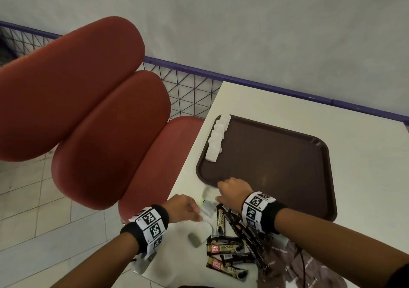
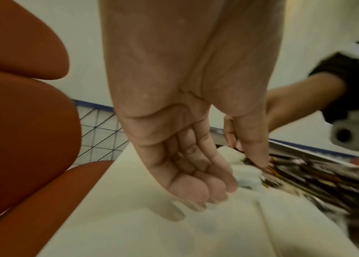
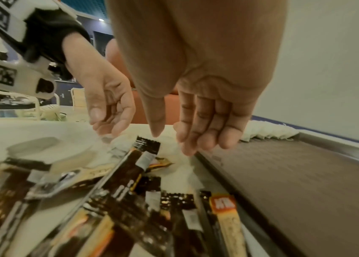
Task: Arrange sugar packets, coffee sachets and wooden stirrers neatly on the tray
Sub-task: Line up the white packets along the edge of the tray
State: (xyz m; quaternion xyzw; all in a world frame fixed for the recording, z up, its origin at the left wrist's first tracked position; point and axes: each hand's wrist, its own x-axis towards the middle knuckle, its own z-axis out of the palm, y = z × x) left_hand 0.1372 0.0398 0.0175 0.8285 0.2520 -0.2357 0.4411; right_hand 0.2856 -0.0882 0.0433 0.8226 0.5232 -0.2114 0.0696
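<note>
A brown tray (image 1: 276,166) lies on the white table (image 1: 365,154), with a row of white sugar packets (image 1: 218,137) along its left rim. More loose white packets (image 1: 208,209) lie just off its near left corner. Dark coffee sachets (image 1: 230,245) are piled in a heap nearer to me. My right hand (image 1: 219,190) hovers over the loose packets at the tray's corner, its fingers (image 3: 198,132) straight and pointing down, holding nothing. My left hand (image 1: 198,212) is beside it with loosely curled fingers (image 2: 207,187), just above a white packet. I see no wooden stirrers.
A red padded chair (image 1: 99,132) stands close on the left, against the table's left edge. Behind it runs a purple rail with wire mesh (image 1: 190,92). A brown patterned bag (image 1: 309,272) lies at the near right, and a grey oval thing (image 1: 194,240) by the sachets.
</note>
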